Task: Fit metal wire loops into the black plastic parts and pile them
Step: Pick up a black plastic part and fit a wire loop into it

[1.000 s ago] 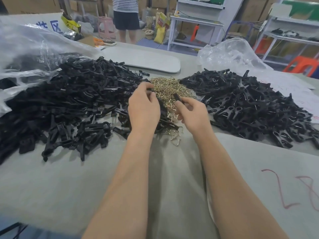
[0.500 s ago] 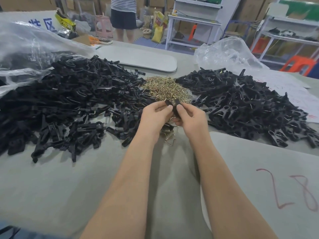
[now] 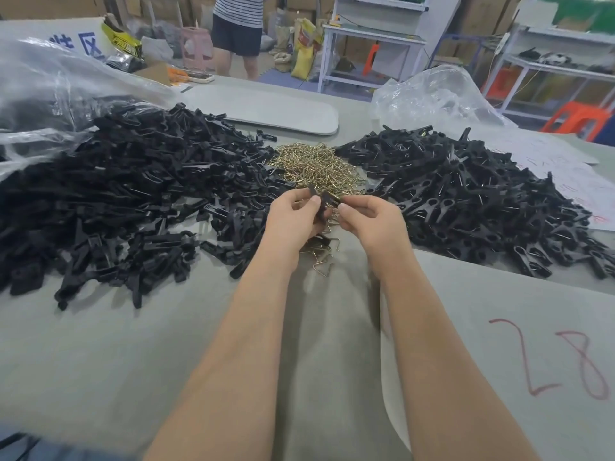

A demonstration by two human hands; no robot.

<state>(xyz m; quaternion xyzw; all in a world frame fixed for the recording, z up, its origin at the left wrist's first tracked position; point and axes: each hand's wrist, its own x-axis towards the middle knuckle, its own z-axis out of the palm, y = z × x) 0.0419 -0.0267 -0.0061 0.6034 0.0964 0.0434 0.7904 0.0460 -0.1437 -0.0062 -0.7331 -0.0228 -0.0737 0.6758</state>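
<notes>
My left hand [image 3: 293, 221] and my right hand [image 3: 372, 221] meet in the middle of the table and both pinch one black plastic part [image 3: 324, 202] held between them. Just behind the hands lies a heap of brass-coloured wire loops [image 3: 316, 164], with a few loose loops [image 3: 322, 264] under my wrists. A big pile of black plastic parts [image 3: 133, 194] spreads to the left. A second pile of black parts with wire showing in them [image 3: 466, 194] lies to the right. Whether a loop sits in the held part is hidden by my fingers.
Clear plastic bags lie at the far left [image 3: 43, 94] and far right [image 3: 432, 94]. A grey board [image 3: 266, 111] rests behind the heaps. A sheet marked with a red number [image 3: 549, 357] covers the near right. A person [image 3: 238, 31] stands beyond the table, near white shelving [image 3: 369, 44].
My left hand came back from the wire heap and joined my right hand. Both hands now pinch the black part closer to me than a second ago.
</notes>
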